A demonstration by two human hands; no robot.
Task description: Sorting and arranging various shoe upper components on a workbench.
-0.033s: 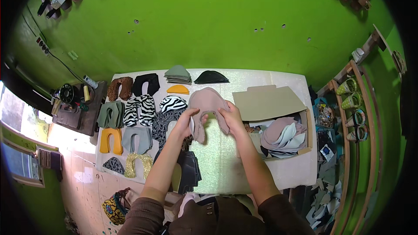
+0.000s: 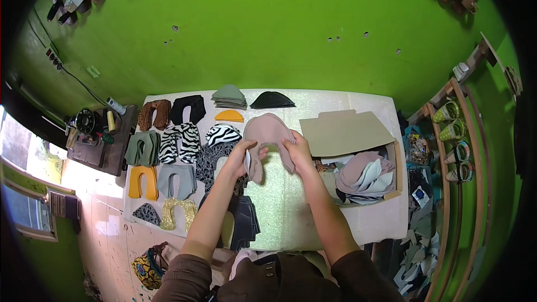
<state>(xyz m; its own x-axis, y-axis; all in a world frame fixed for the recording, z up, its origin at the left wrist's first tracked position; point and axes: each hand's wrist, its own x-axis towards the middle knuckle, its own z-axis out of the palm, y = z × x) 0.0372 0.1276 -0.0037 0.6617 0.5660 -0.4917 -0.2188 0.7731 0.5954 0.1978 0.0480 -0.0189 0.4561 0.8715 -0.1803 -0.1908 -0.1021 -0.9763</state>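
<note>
My left hand [image 2: 241, 156] and my right hand [image 2: 298, 151] both grip a dusty-pink U-shaped cut piece [image 2: 267, 132] held above the white table [image 2: 291, 212]. Each hand pinches one leg of the piece. To the left lie sorted stacks of similar cut pieces: zebra-striped [image 2: 180, 140], olive green [image 2: 141, 148], orange [image 2: 141, 182], grey [image 2: 176, 180], gold [image 2: 176, 211] and dark ones [image 2: 243, 221]. An open cardboard box [image 2: 358, 134] with more pink and white pieces [image 2: 362, 174] stands just right of my right hand.
A sewing machine [image 2: 92, 126] sits on a small stand at the left. Grey-green [image 2: 229, 96] and black [image 2: 271, 100] stacks lie at the table's far edge. A wooden rack with shoes [image 2: 456, 140] stands at the right. Scraps litter the floor by it.
</note>
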